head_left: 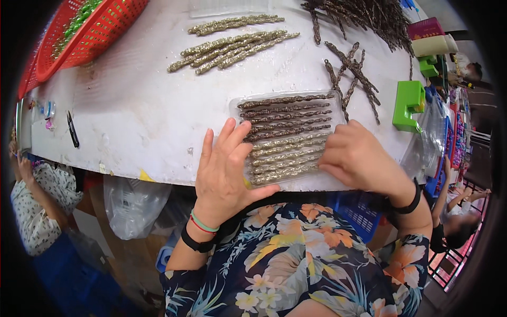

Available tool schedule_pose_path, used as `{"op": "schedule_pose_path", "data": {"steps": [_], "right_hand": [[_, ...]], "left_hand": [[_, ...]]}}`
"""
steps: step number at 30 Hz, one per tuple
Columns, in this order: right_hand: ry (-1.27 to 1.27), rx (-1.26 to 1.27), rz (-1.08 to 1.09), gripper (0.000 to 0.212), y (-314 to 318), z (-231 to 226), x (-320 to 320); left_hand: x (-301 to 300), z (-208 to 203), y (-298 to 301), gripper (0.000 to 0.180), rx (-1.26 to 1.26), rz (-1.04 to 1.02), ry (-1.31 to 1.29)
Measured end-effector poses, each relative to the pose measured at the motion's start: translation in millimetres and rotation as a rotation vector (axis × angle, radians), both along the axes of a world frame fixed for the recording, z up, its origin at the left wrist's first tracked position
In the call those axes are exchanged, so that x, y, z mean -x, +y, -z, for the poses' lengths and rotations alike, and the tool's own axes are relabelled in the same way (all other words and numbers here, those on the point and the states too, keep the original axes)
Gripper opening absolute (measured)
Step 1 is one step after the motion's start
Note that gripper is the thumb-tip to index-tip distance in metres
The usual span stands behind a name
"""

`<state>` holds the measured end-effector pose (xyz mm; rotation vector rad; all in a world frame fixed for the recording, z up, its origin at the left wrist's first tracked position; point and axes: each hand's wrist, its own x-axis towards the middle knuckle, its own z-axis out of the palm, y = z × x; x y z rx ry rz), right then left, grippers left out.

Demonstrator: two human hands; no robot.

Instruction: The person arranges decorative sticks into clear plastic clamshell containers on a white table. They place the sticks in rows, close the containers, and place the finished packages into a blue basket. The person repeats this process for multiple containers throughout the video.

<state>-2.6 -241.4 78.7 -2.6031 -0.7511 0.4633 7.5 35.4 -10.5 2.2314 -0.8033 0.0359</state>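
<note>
left hand (224, 169) flat, open on tray (288, 134) left end | right hand (354, 156) pinching right edge | sticks (285, 142) lie left-right

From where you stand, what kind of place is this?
Probably a small workshop for hand-packing decorations. A clear plastic tray is filled with glittery twisted sticks, loose gold sticks lie on the white table, and a red basket holds more stock.

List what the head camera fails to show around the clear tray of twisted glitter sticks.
- Clear tray: its near corners lie under the left hand and right hand.
- Gold sticks: their ends are covered by both hands.
- Red basket: cut off by the top edge; the green contents are too small to identify.
- Dark stick pile: cut off by the top edge.
</note>
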Motion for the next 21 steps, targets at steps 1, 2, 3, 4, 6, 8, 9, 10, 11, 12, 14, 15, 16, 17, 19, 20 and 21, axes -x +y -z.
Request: {"op": "schedule_pose_path", "data": {"steps": [1, 2, 3, 4, 6, 8, 9, 10, 11, 12, 14, 15, 16, 17, 19, 20, 21], "right_hand": [[0.017, -0.055, 0.017, 0.008, -3.0, 0.3, -13.3], [0.034, -0.108, 0.034, 0.007, -5.7, 1.5, -27.4], [-0.097, -0.125, 0.065, 0.007, -1.7, 5.5, -45.3], [-0.228, -0.14, 0.106, 0.007, 4.1, 11.1, -65.8], [-0.483, -0.184, 0.125, 0.009, 8.6, 34.1, -100.7], [-0.61, -0.06, 0.103, 0.01, 15.1, 54.9, -129.9], [-0.672, 0.006, 0.095, 0.01, 15.0, 59.6, -139.4], [-0.657, 0.011, 0.085, 0.01, 14.5, 63.6, -145.5], [-0.643, 0.016, 0.078, 0.01, 13.3, 66.4, -149.9], [-0.63, 0.024, 0.073, 0.01, 11.9, 67.3, -151.1], [-0.591, -0.092, 0.057, 0.008, 11.5, 51.3, -141.3], [-0.569, -0.151, 0.049, 0.008, 9.8, 37.7, -132.0], [-0.454, -0.147, 0.086, 0.007, 7.0, 24.0, -115.6], [-0.336, -0.15, 0.113, 0.007, 5.3, 10.4, -97.3], [-0.201, -0.062, 0.036, 0.008, -0.5, -12.1, -59.5], [-0.153, -0.068, 0.048, 0.009, -1.5, -16.7, -40.8], [-0.107, -0.08, 0.046, 0.009, -0.9, -16.8, -25.7]], "left_hand": [[-0.4, -0.3, 0.6, 0.086, -0.003, 0.004, 0.0], [-0.4, -0.2, 1.5, 0.085, -0.005, 0.01, 0.0], [-0.2, 0.0, 2.5, 0.085, -0.006, 0.014, 0.0], [-0.9, 1.0, 2.5, 0.085, -0.005, 0.019, -0.006], [-1.5, 1.1, 1.7, 0.086, -0.011, 0.03, -0.007], [-0.7, 0.3, 1.4, 0.086, -0.016, 0.022, -0.008], [-1.8, -1.7, 0.6, 0.085, -0.023, 0.025, -0.02], [-1.3, -2.7, 0.9, 0.084, -0.031, 0.025, -0.024], [-1.5, -3.8, 0.8, 0.083, -0.039, 0.028, -0.029], [-2.9, -4.8, -0.2, 0.083, -0.035, 0.03, -0.041], [-1.6, -3.5, 0.5, 0.082, -0.029, 0.011, -0.043], [-0.9, -3.3, 1.1, 0.082, -0.021, 0.007, -0.044], [-0.7, -1.8, 1.1, 0.082, -0.012, 0.002, -0.044], [-0.3, -1.5, 2.4, 0.081, -0.01, -0.015, -0.042], [-0.4, -1.0, 2.8, 0.08, 0.016, -0.018, -0.029], [-1.4, -1.5, 1.7, 0.08, 0.027, -0.011, -0.027], [-0.2, -0.9, 2.0, 0.08, 0.033, -0.019, -0.026]]}}
